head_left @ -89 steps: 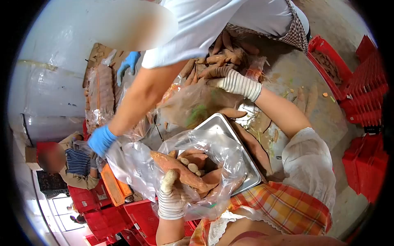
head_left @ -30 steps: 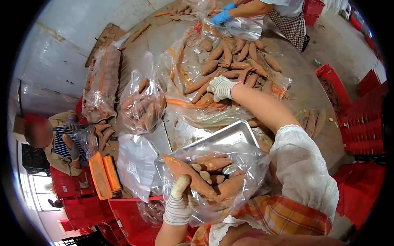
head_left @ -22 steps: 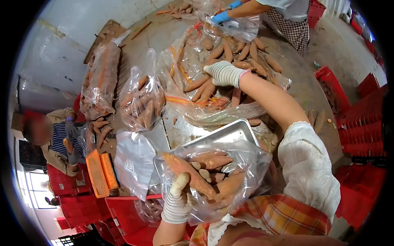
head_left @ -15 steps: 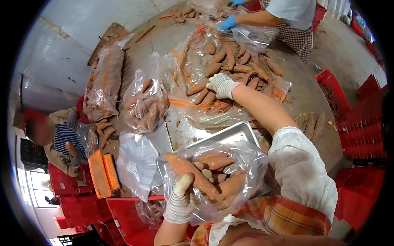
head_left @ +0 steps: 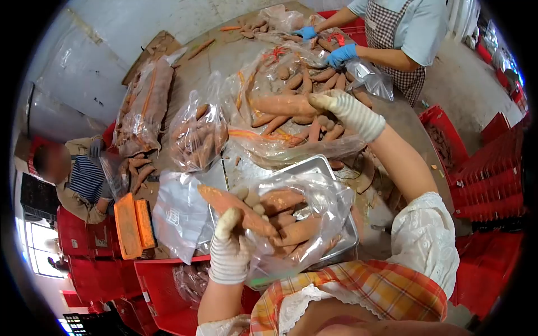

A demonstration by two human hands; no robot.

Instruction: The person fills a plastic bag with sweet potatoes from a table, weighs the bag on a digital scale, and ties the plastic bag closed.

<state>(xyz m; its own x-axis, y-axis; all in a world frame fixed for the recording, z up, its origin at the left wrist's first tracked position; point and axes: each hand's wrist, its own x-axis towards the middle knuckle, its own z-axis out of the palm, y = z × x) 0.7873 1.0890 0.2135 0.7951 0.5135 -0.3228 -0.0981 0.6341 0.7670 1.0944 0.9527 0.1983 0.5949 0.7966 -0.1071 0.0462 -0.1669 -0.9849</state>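
Showed at far left a person (head_left: pixel 80 149) in a striped apron (head_left: pixel 87 185), then an orange container (head_left: pixel 128 227) and, on the table (head_left: pixel 193 68), a filled clear bag (head_left: pixel 196 141). Included next the gloved left hand (head_left: pixel 230 249), closed around one sweet potato (head_left: pixel 252 220) at the mouth of an open bag (head_left: pixel 330 196) of sweet potatoes (head_left: pixel 298 231), with a metal tray (head_left: pixel 349 238) beneath. Presented farther right another sweet potato (head_left: pixel 280 105), raised over a heap (head_left: pixel 307 82) and gripped at its right end by the gloved right hand (head_left: pixel 350 112). Contained at right a co-worker (head_left: pixel 395 39) in blue gloves (head_left: pixel 342 55) beside the heap, then stacked red crates (head_left: pixel 485 190).
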